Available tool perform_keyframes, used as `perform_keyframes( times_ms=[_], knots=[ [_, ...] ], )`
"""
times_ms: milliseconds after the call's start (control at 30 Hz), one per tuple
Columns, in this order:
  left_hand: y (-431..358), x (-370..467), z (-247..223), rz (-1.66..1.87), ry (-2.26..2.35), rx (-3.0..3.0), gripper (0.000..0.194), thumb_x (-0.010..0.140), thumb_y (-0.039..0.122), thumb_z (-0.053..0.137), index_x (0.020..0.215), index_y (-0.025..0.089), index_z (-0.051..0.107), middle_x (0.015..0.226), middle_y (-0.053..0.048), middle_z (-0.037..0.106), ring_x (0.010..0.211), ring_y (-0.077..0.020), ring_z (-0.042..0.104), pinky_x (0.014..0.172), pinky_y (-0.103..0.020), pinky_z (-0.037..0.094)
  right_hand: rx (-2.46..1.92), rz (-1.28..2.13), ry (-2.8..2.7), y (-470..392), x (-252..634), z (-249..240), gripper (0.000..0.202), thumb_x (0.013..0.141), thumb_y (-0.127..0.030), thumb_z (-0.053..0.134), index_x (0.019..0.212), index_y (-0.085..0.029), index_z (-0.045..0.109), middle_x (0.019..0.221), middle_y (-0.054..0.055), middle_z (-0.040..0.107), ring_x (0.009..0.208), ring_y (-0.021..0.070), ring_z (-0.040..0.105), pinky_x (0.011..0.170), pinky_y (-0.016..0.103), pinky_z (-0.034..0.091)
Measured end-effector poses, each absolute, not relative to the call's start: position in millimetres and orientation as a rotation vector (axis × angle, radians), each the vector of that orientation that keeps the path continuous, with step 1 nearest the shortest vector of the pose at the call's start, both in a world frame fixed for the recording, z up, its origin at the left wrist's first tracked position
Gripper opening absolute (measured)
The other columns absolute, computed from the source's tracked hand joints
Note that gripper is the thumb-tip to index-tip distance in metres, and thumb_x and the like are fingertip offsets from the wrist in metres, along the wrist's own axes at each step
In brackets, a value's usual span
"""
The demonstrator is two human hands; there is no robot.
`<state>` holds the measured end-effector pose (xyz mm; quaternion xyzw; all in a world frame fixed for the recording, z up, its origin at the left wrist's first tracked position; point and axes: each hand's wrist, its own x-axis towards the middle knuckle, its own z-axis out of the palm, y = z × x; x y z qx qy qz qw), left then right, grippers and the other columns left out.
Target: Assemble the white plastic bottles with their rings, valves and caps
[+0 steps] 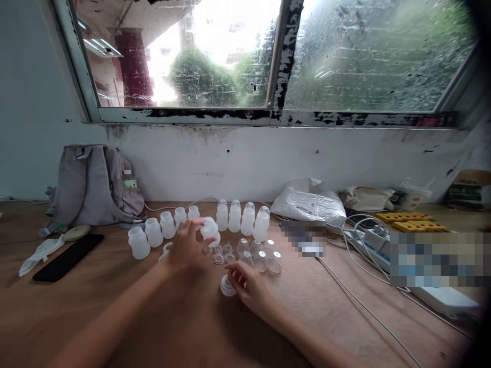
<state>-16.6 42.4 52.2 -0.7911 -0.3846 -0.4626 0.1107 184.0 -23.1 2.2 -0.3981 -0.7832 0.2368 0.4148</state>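
My left hand (187, 243) grips a frosted white bottle (210, 231) between thumb and fingers, tilted above the table. My right hand (245, 283) has its curled fingers at a clear round piece (227, 286) lying on the table. Open frosted bottles (139, 244) stand in a slanting row on the left. Several bottles with clear caps (247, 219) stand upright behind my hands. Small clear rings (218, 258) lie between my hands, and clear dome caps (260, 261) sit in rows to their right. A white ring (168, 248) is partly hidden by my left hand.
A grey backpack (94, 184) leans at the back left, near a black flat case (68, 257). At the back right lies a silver plastic bag (309, 204). White cables and a power strip (441, 299) cover the right side, with yellow blocks (410, 222) behind.
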Motion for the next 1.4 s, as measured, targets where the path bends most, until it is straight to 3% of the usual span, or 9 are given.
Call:
perform_keyframes(
  times_ms=[133,500,700,867,967,1033,1200,1300,1400],
  knots=[
    [101.0,-12.7,73.0,-0.974,-1.230,-2.271,0.035,0.070,0.042,0.061,0.089,0.019,0.044,0.092,-0.009,0.058,0.099,-0.0258,0.051,0.089,-0.041,0.035,-1.053,0.448,-2.149,-25.8,183.8,-3.0,0.021,0.077,-0.016,0.047,0.097,-0.021,0.051,0.092,0.005,0.050,0.065,0.0119,0.050,0.059,0.025,0.044],
    [156.3,-13.1,46.1,-0.756,-1.350,-2.317,0.037,0.066,0.047,0.062,0.084,0.019,0.045,0.086,-0.006,0.060,0.092,-0.0223,0.055,0.098,-0.042,0.023,-1.171,0.317,-2.283,-25.3,186.2,-5.1,0.017,0.080,-0.023,0.045,0.097,-0.021,0.047,0.095,0.005,0.049,0.071,0.0141,0.053,0.063,0.026,0.044],
    [158.7,-14.9,42.0,-0.770,-1.460,-2.287,0.043,0.067,0.047,0.060,0.098,0.021,0.045,0.095,-0.007,0.062,0.098,-0.0253,0.054,0.100,-0.053,0.004,-1.154,0.320,-2.298,-26.1,185.6,-3.9,0.017,0.082,-0.024,0.043,0.097,-0.021,0.048,0.096,0.006,0.048,0.073,0.0139,0.052,0.065,0.025,0.044],
    [159.5,-17.5,45.5,-0.763,-1.505,-2.292,0.060,0.064,0.046,0.062,0.115,0.023,0.041,0.112,-0.010,0.058,0.110,-0.0288,0.046,0.100,-0.056,-0.002,-1.143,0.339,-2.296,-25.3,186.7,-4.9,0.017,0.081,-0.023,0.044,0.098,-0.020,0.048,0.097,0.006,0.048,0.074,0.0144,0.052,0.065,0.025,0.044],
    [147.4,-14.2,52.5,-0.805,-1.465,-2.264,0.065,0.066,0.046,0.061,0.122,0.022,0.037,0.129,-0.013,0.044,0.121,-0.0306,0.033,0.100,-0.056,-0.003,-1.100,0.368,-2.299,-24.0,187.6,-6.8,0.017,0.082,-0.020,0.043,0.098,-0.020,0.048,0.096,0.006,0.048,0.075,0.0143,0.053,0.065,0.025,0.044],
    [127.0,-10.0,54.4,-0.896,-1.383,-2.235,0.054,0.074,0.044,0.054,0.120,0.021,0.039,0.131,-0.013,0.041,0.123,-0.0289,0.030,0.101,-0.053,0.001,-1.060,0.375,-2.297,-22.7,187.9,-8.1,0.016,0.082,-0.016,0.041,0.096,-0.019,0.048,0.095,0.005,0.049,0.074,0.0139,0.053,0.064,0.024,0.043],
    [38.5,-3.3,34.4,-0.985,-1.199,-2.410,0.021,0.083,0.031,0.043,0.101,0.023,0.052,0.113,-0.005,0.056,0.114,-0.0216,0.043,0.104,-0.047,0.006,-1.000,0.338,-2.251,-20.6,186.9,-9.2,0.015,0.083,-0.011,0.038,0.088,-0.019,0.049,0.089,0.005,0.048,0.070,0.0137,0.051,0.061,0.024,0.041],
    [-8.3,-5.9,15.8,-0.916,-1.095,-2.588,0.022,0.083,0.029,0.045,0.103,0.023,0.051,0.109,-0.003,0.059,0.110,-0.0203,0.046,0.104,-0.047,0.001,-0.968,0.343,-2.221,-21.7,184.8,-9.3,0.015,0.084,-0.012,0.036,0.087,-0.018,0.050,0.087,0.005,0.048,0.071,0.0141,0.051,0.062,0.024,0.041],
    [-28.8,-10.7,5.5,-0.913,-1.053,-2.694,0.027,0.081,0.032,0.049,0.107,0.022,0.049,0.104,-0.004,0.061,0.107,-0.0211,0.049,0.105,-0.047,0.005,-0.939,0.348,-2.213,-24.0,181.0,-10.2,0.016,0.085,-0.013,0.035,0.084,-0.018,0.050,0.085,0.005,0.048,0.070,0.0143,0.050,0.061,0.024,0.041]
  ],
)
